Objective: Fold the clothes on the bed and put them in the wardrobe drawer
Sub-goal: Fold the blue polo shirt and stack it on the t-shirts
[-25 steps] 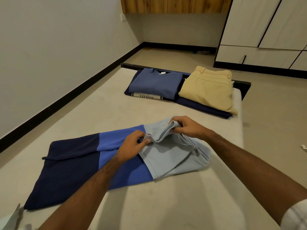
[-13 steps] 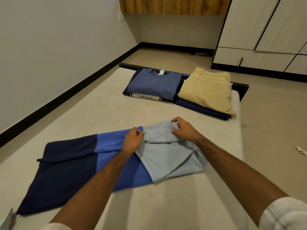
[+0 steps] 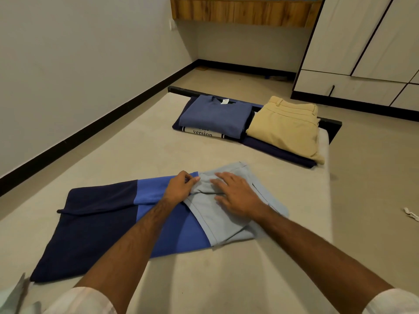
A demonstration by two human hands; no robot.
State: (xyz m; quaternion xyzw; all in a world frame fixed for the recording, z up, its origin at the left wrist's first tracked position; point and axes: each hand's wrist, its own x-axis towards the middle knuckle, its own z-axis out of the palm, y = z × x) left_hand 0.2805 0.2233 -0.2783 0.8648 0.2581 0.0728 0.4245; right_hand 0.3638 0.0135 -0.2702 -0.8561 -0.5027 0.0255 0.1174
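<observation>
A colour-block shirt (image 3: 108, 223) in navy, bright blue and light grey-blue lies flat across the bed (image 3: 140, 152). Its light grey-blue end is folded back on itself at the right. My left hand (image 3: 180, 188) pinches a fold of that light cloth at its left edge. My right hand (image 3: 238, 196) lies flat on the folded part with straight, spread fingers, pressing it down. At the bed's far end lie a folded blue top (image 3: 215, 116) and folded beige trousers (image 3: 285, 125), both on a dark navy garment (image 3: 278, 150).
The wardrobe (image 3: 371, 51) stands at the far right, with a lower drawer and its dark handle (image 3: 332, 89). A wall runs along the bed's left side. A wooden shelf (image 3: 240, 12) hangs on the far wall. A small white scrap (image 3: 410, 213) lies on the floor at right.
My right hand has let go of the raised light cloth and laid it down, and now presses flat on it. My left hand stays pinching the fold.
</observation>
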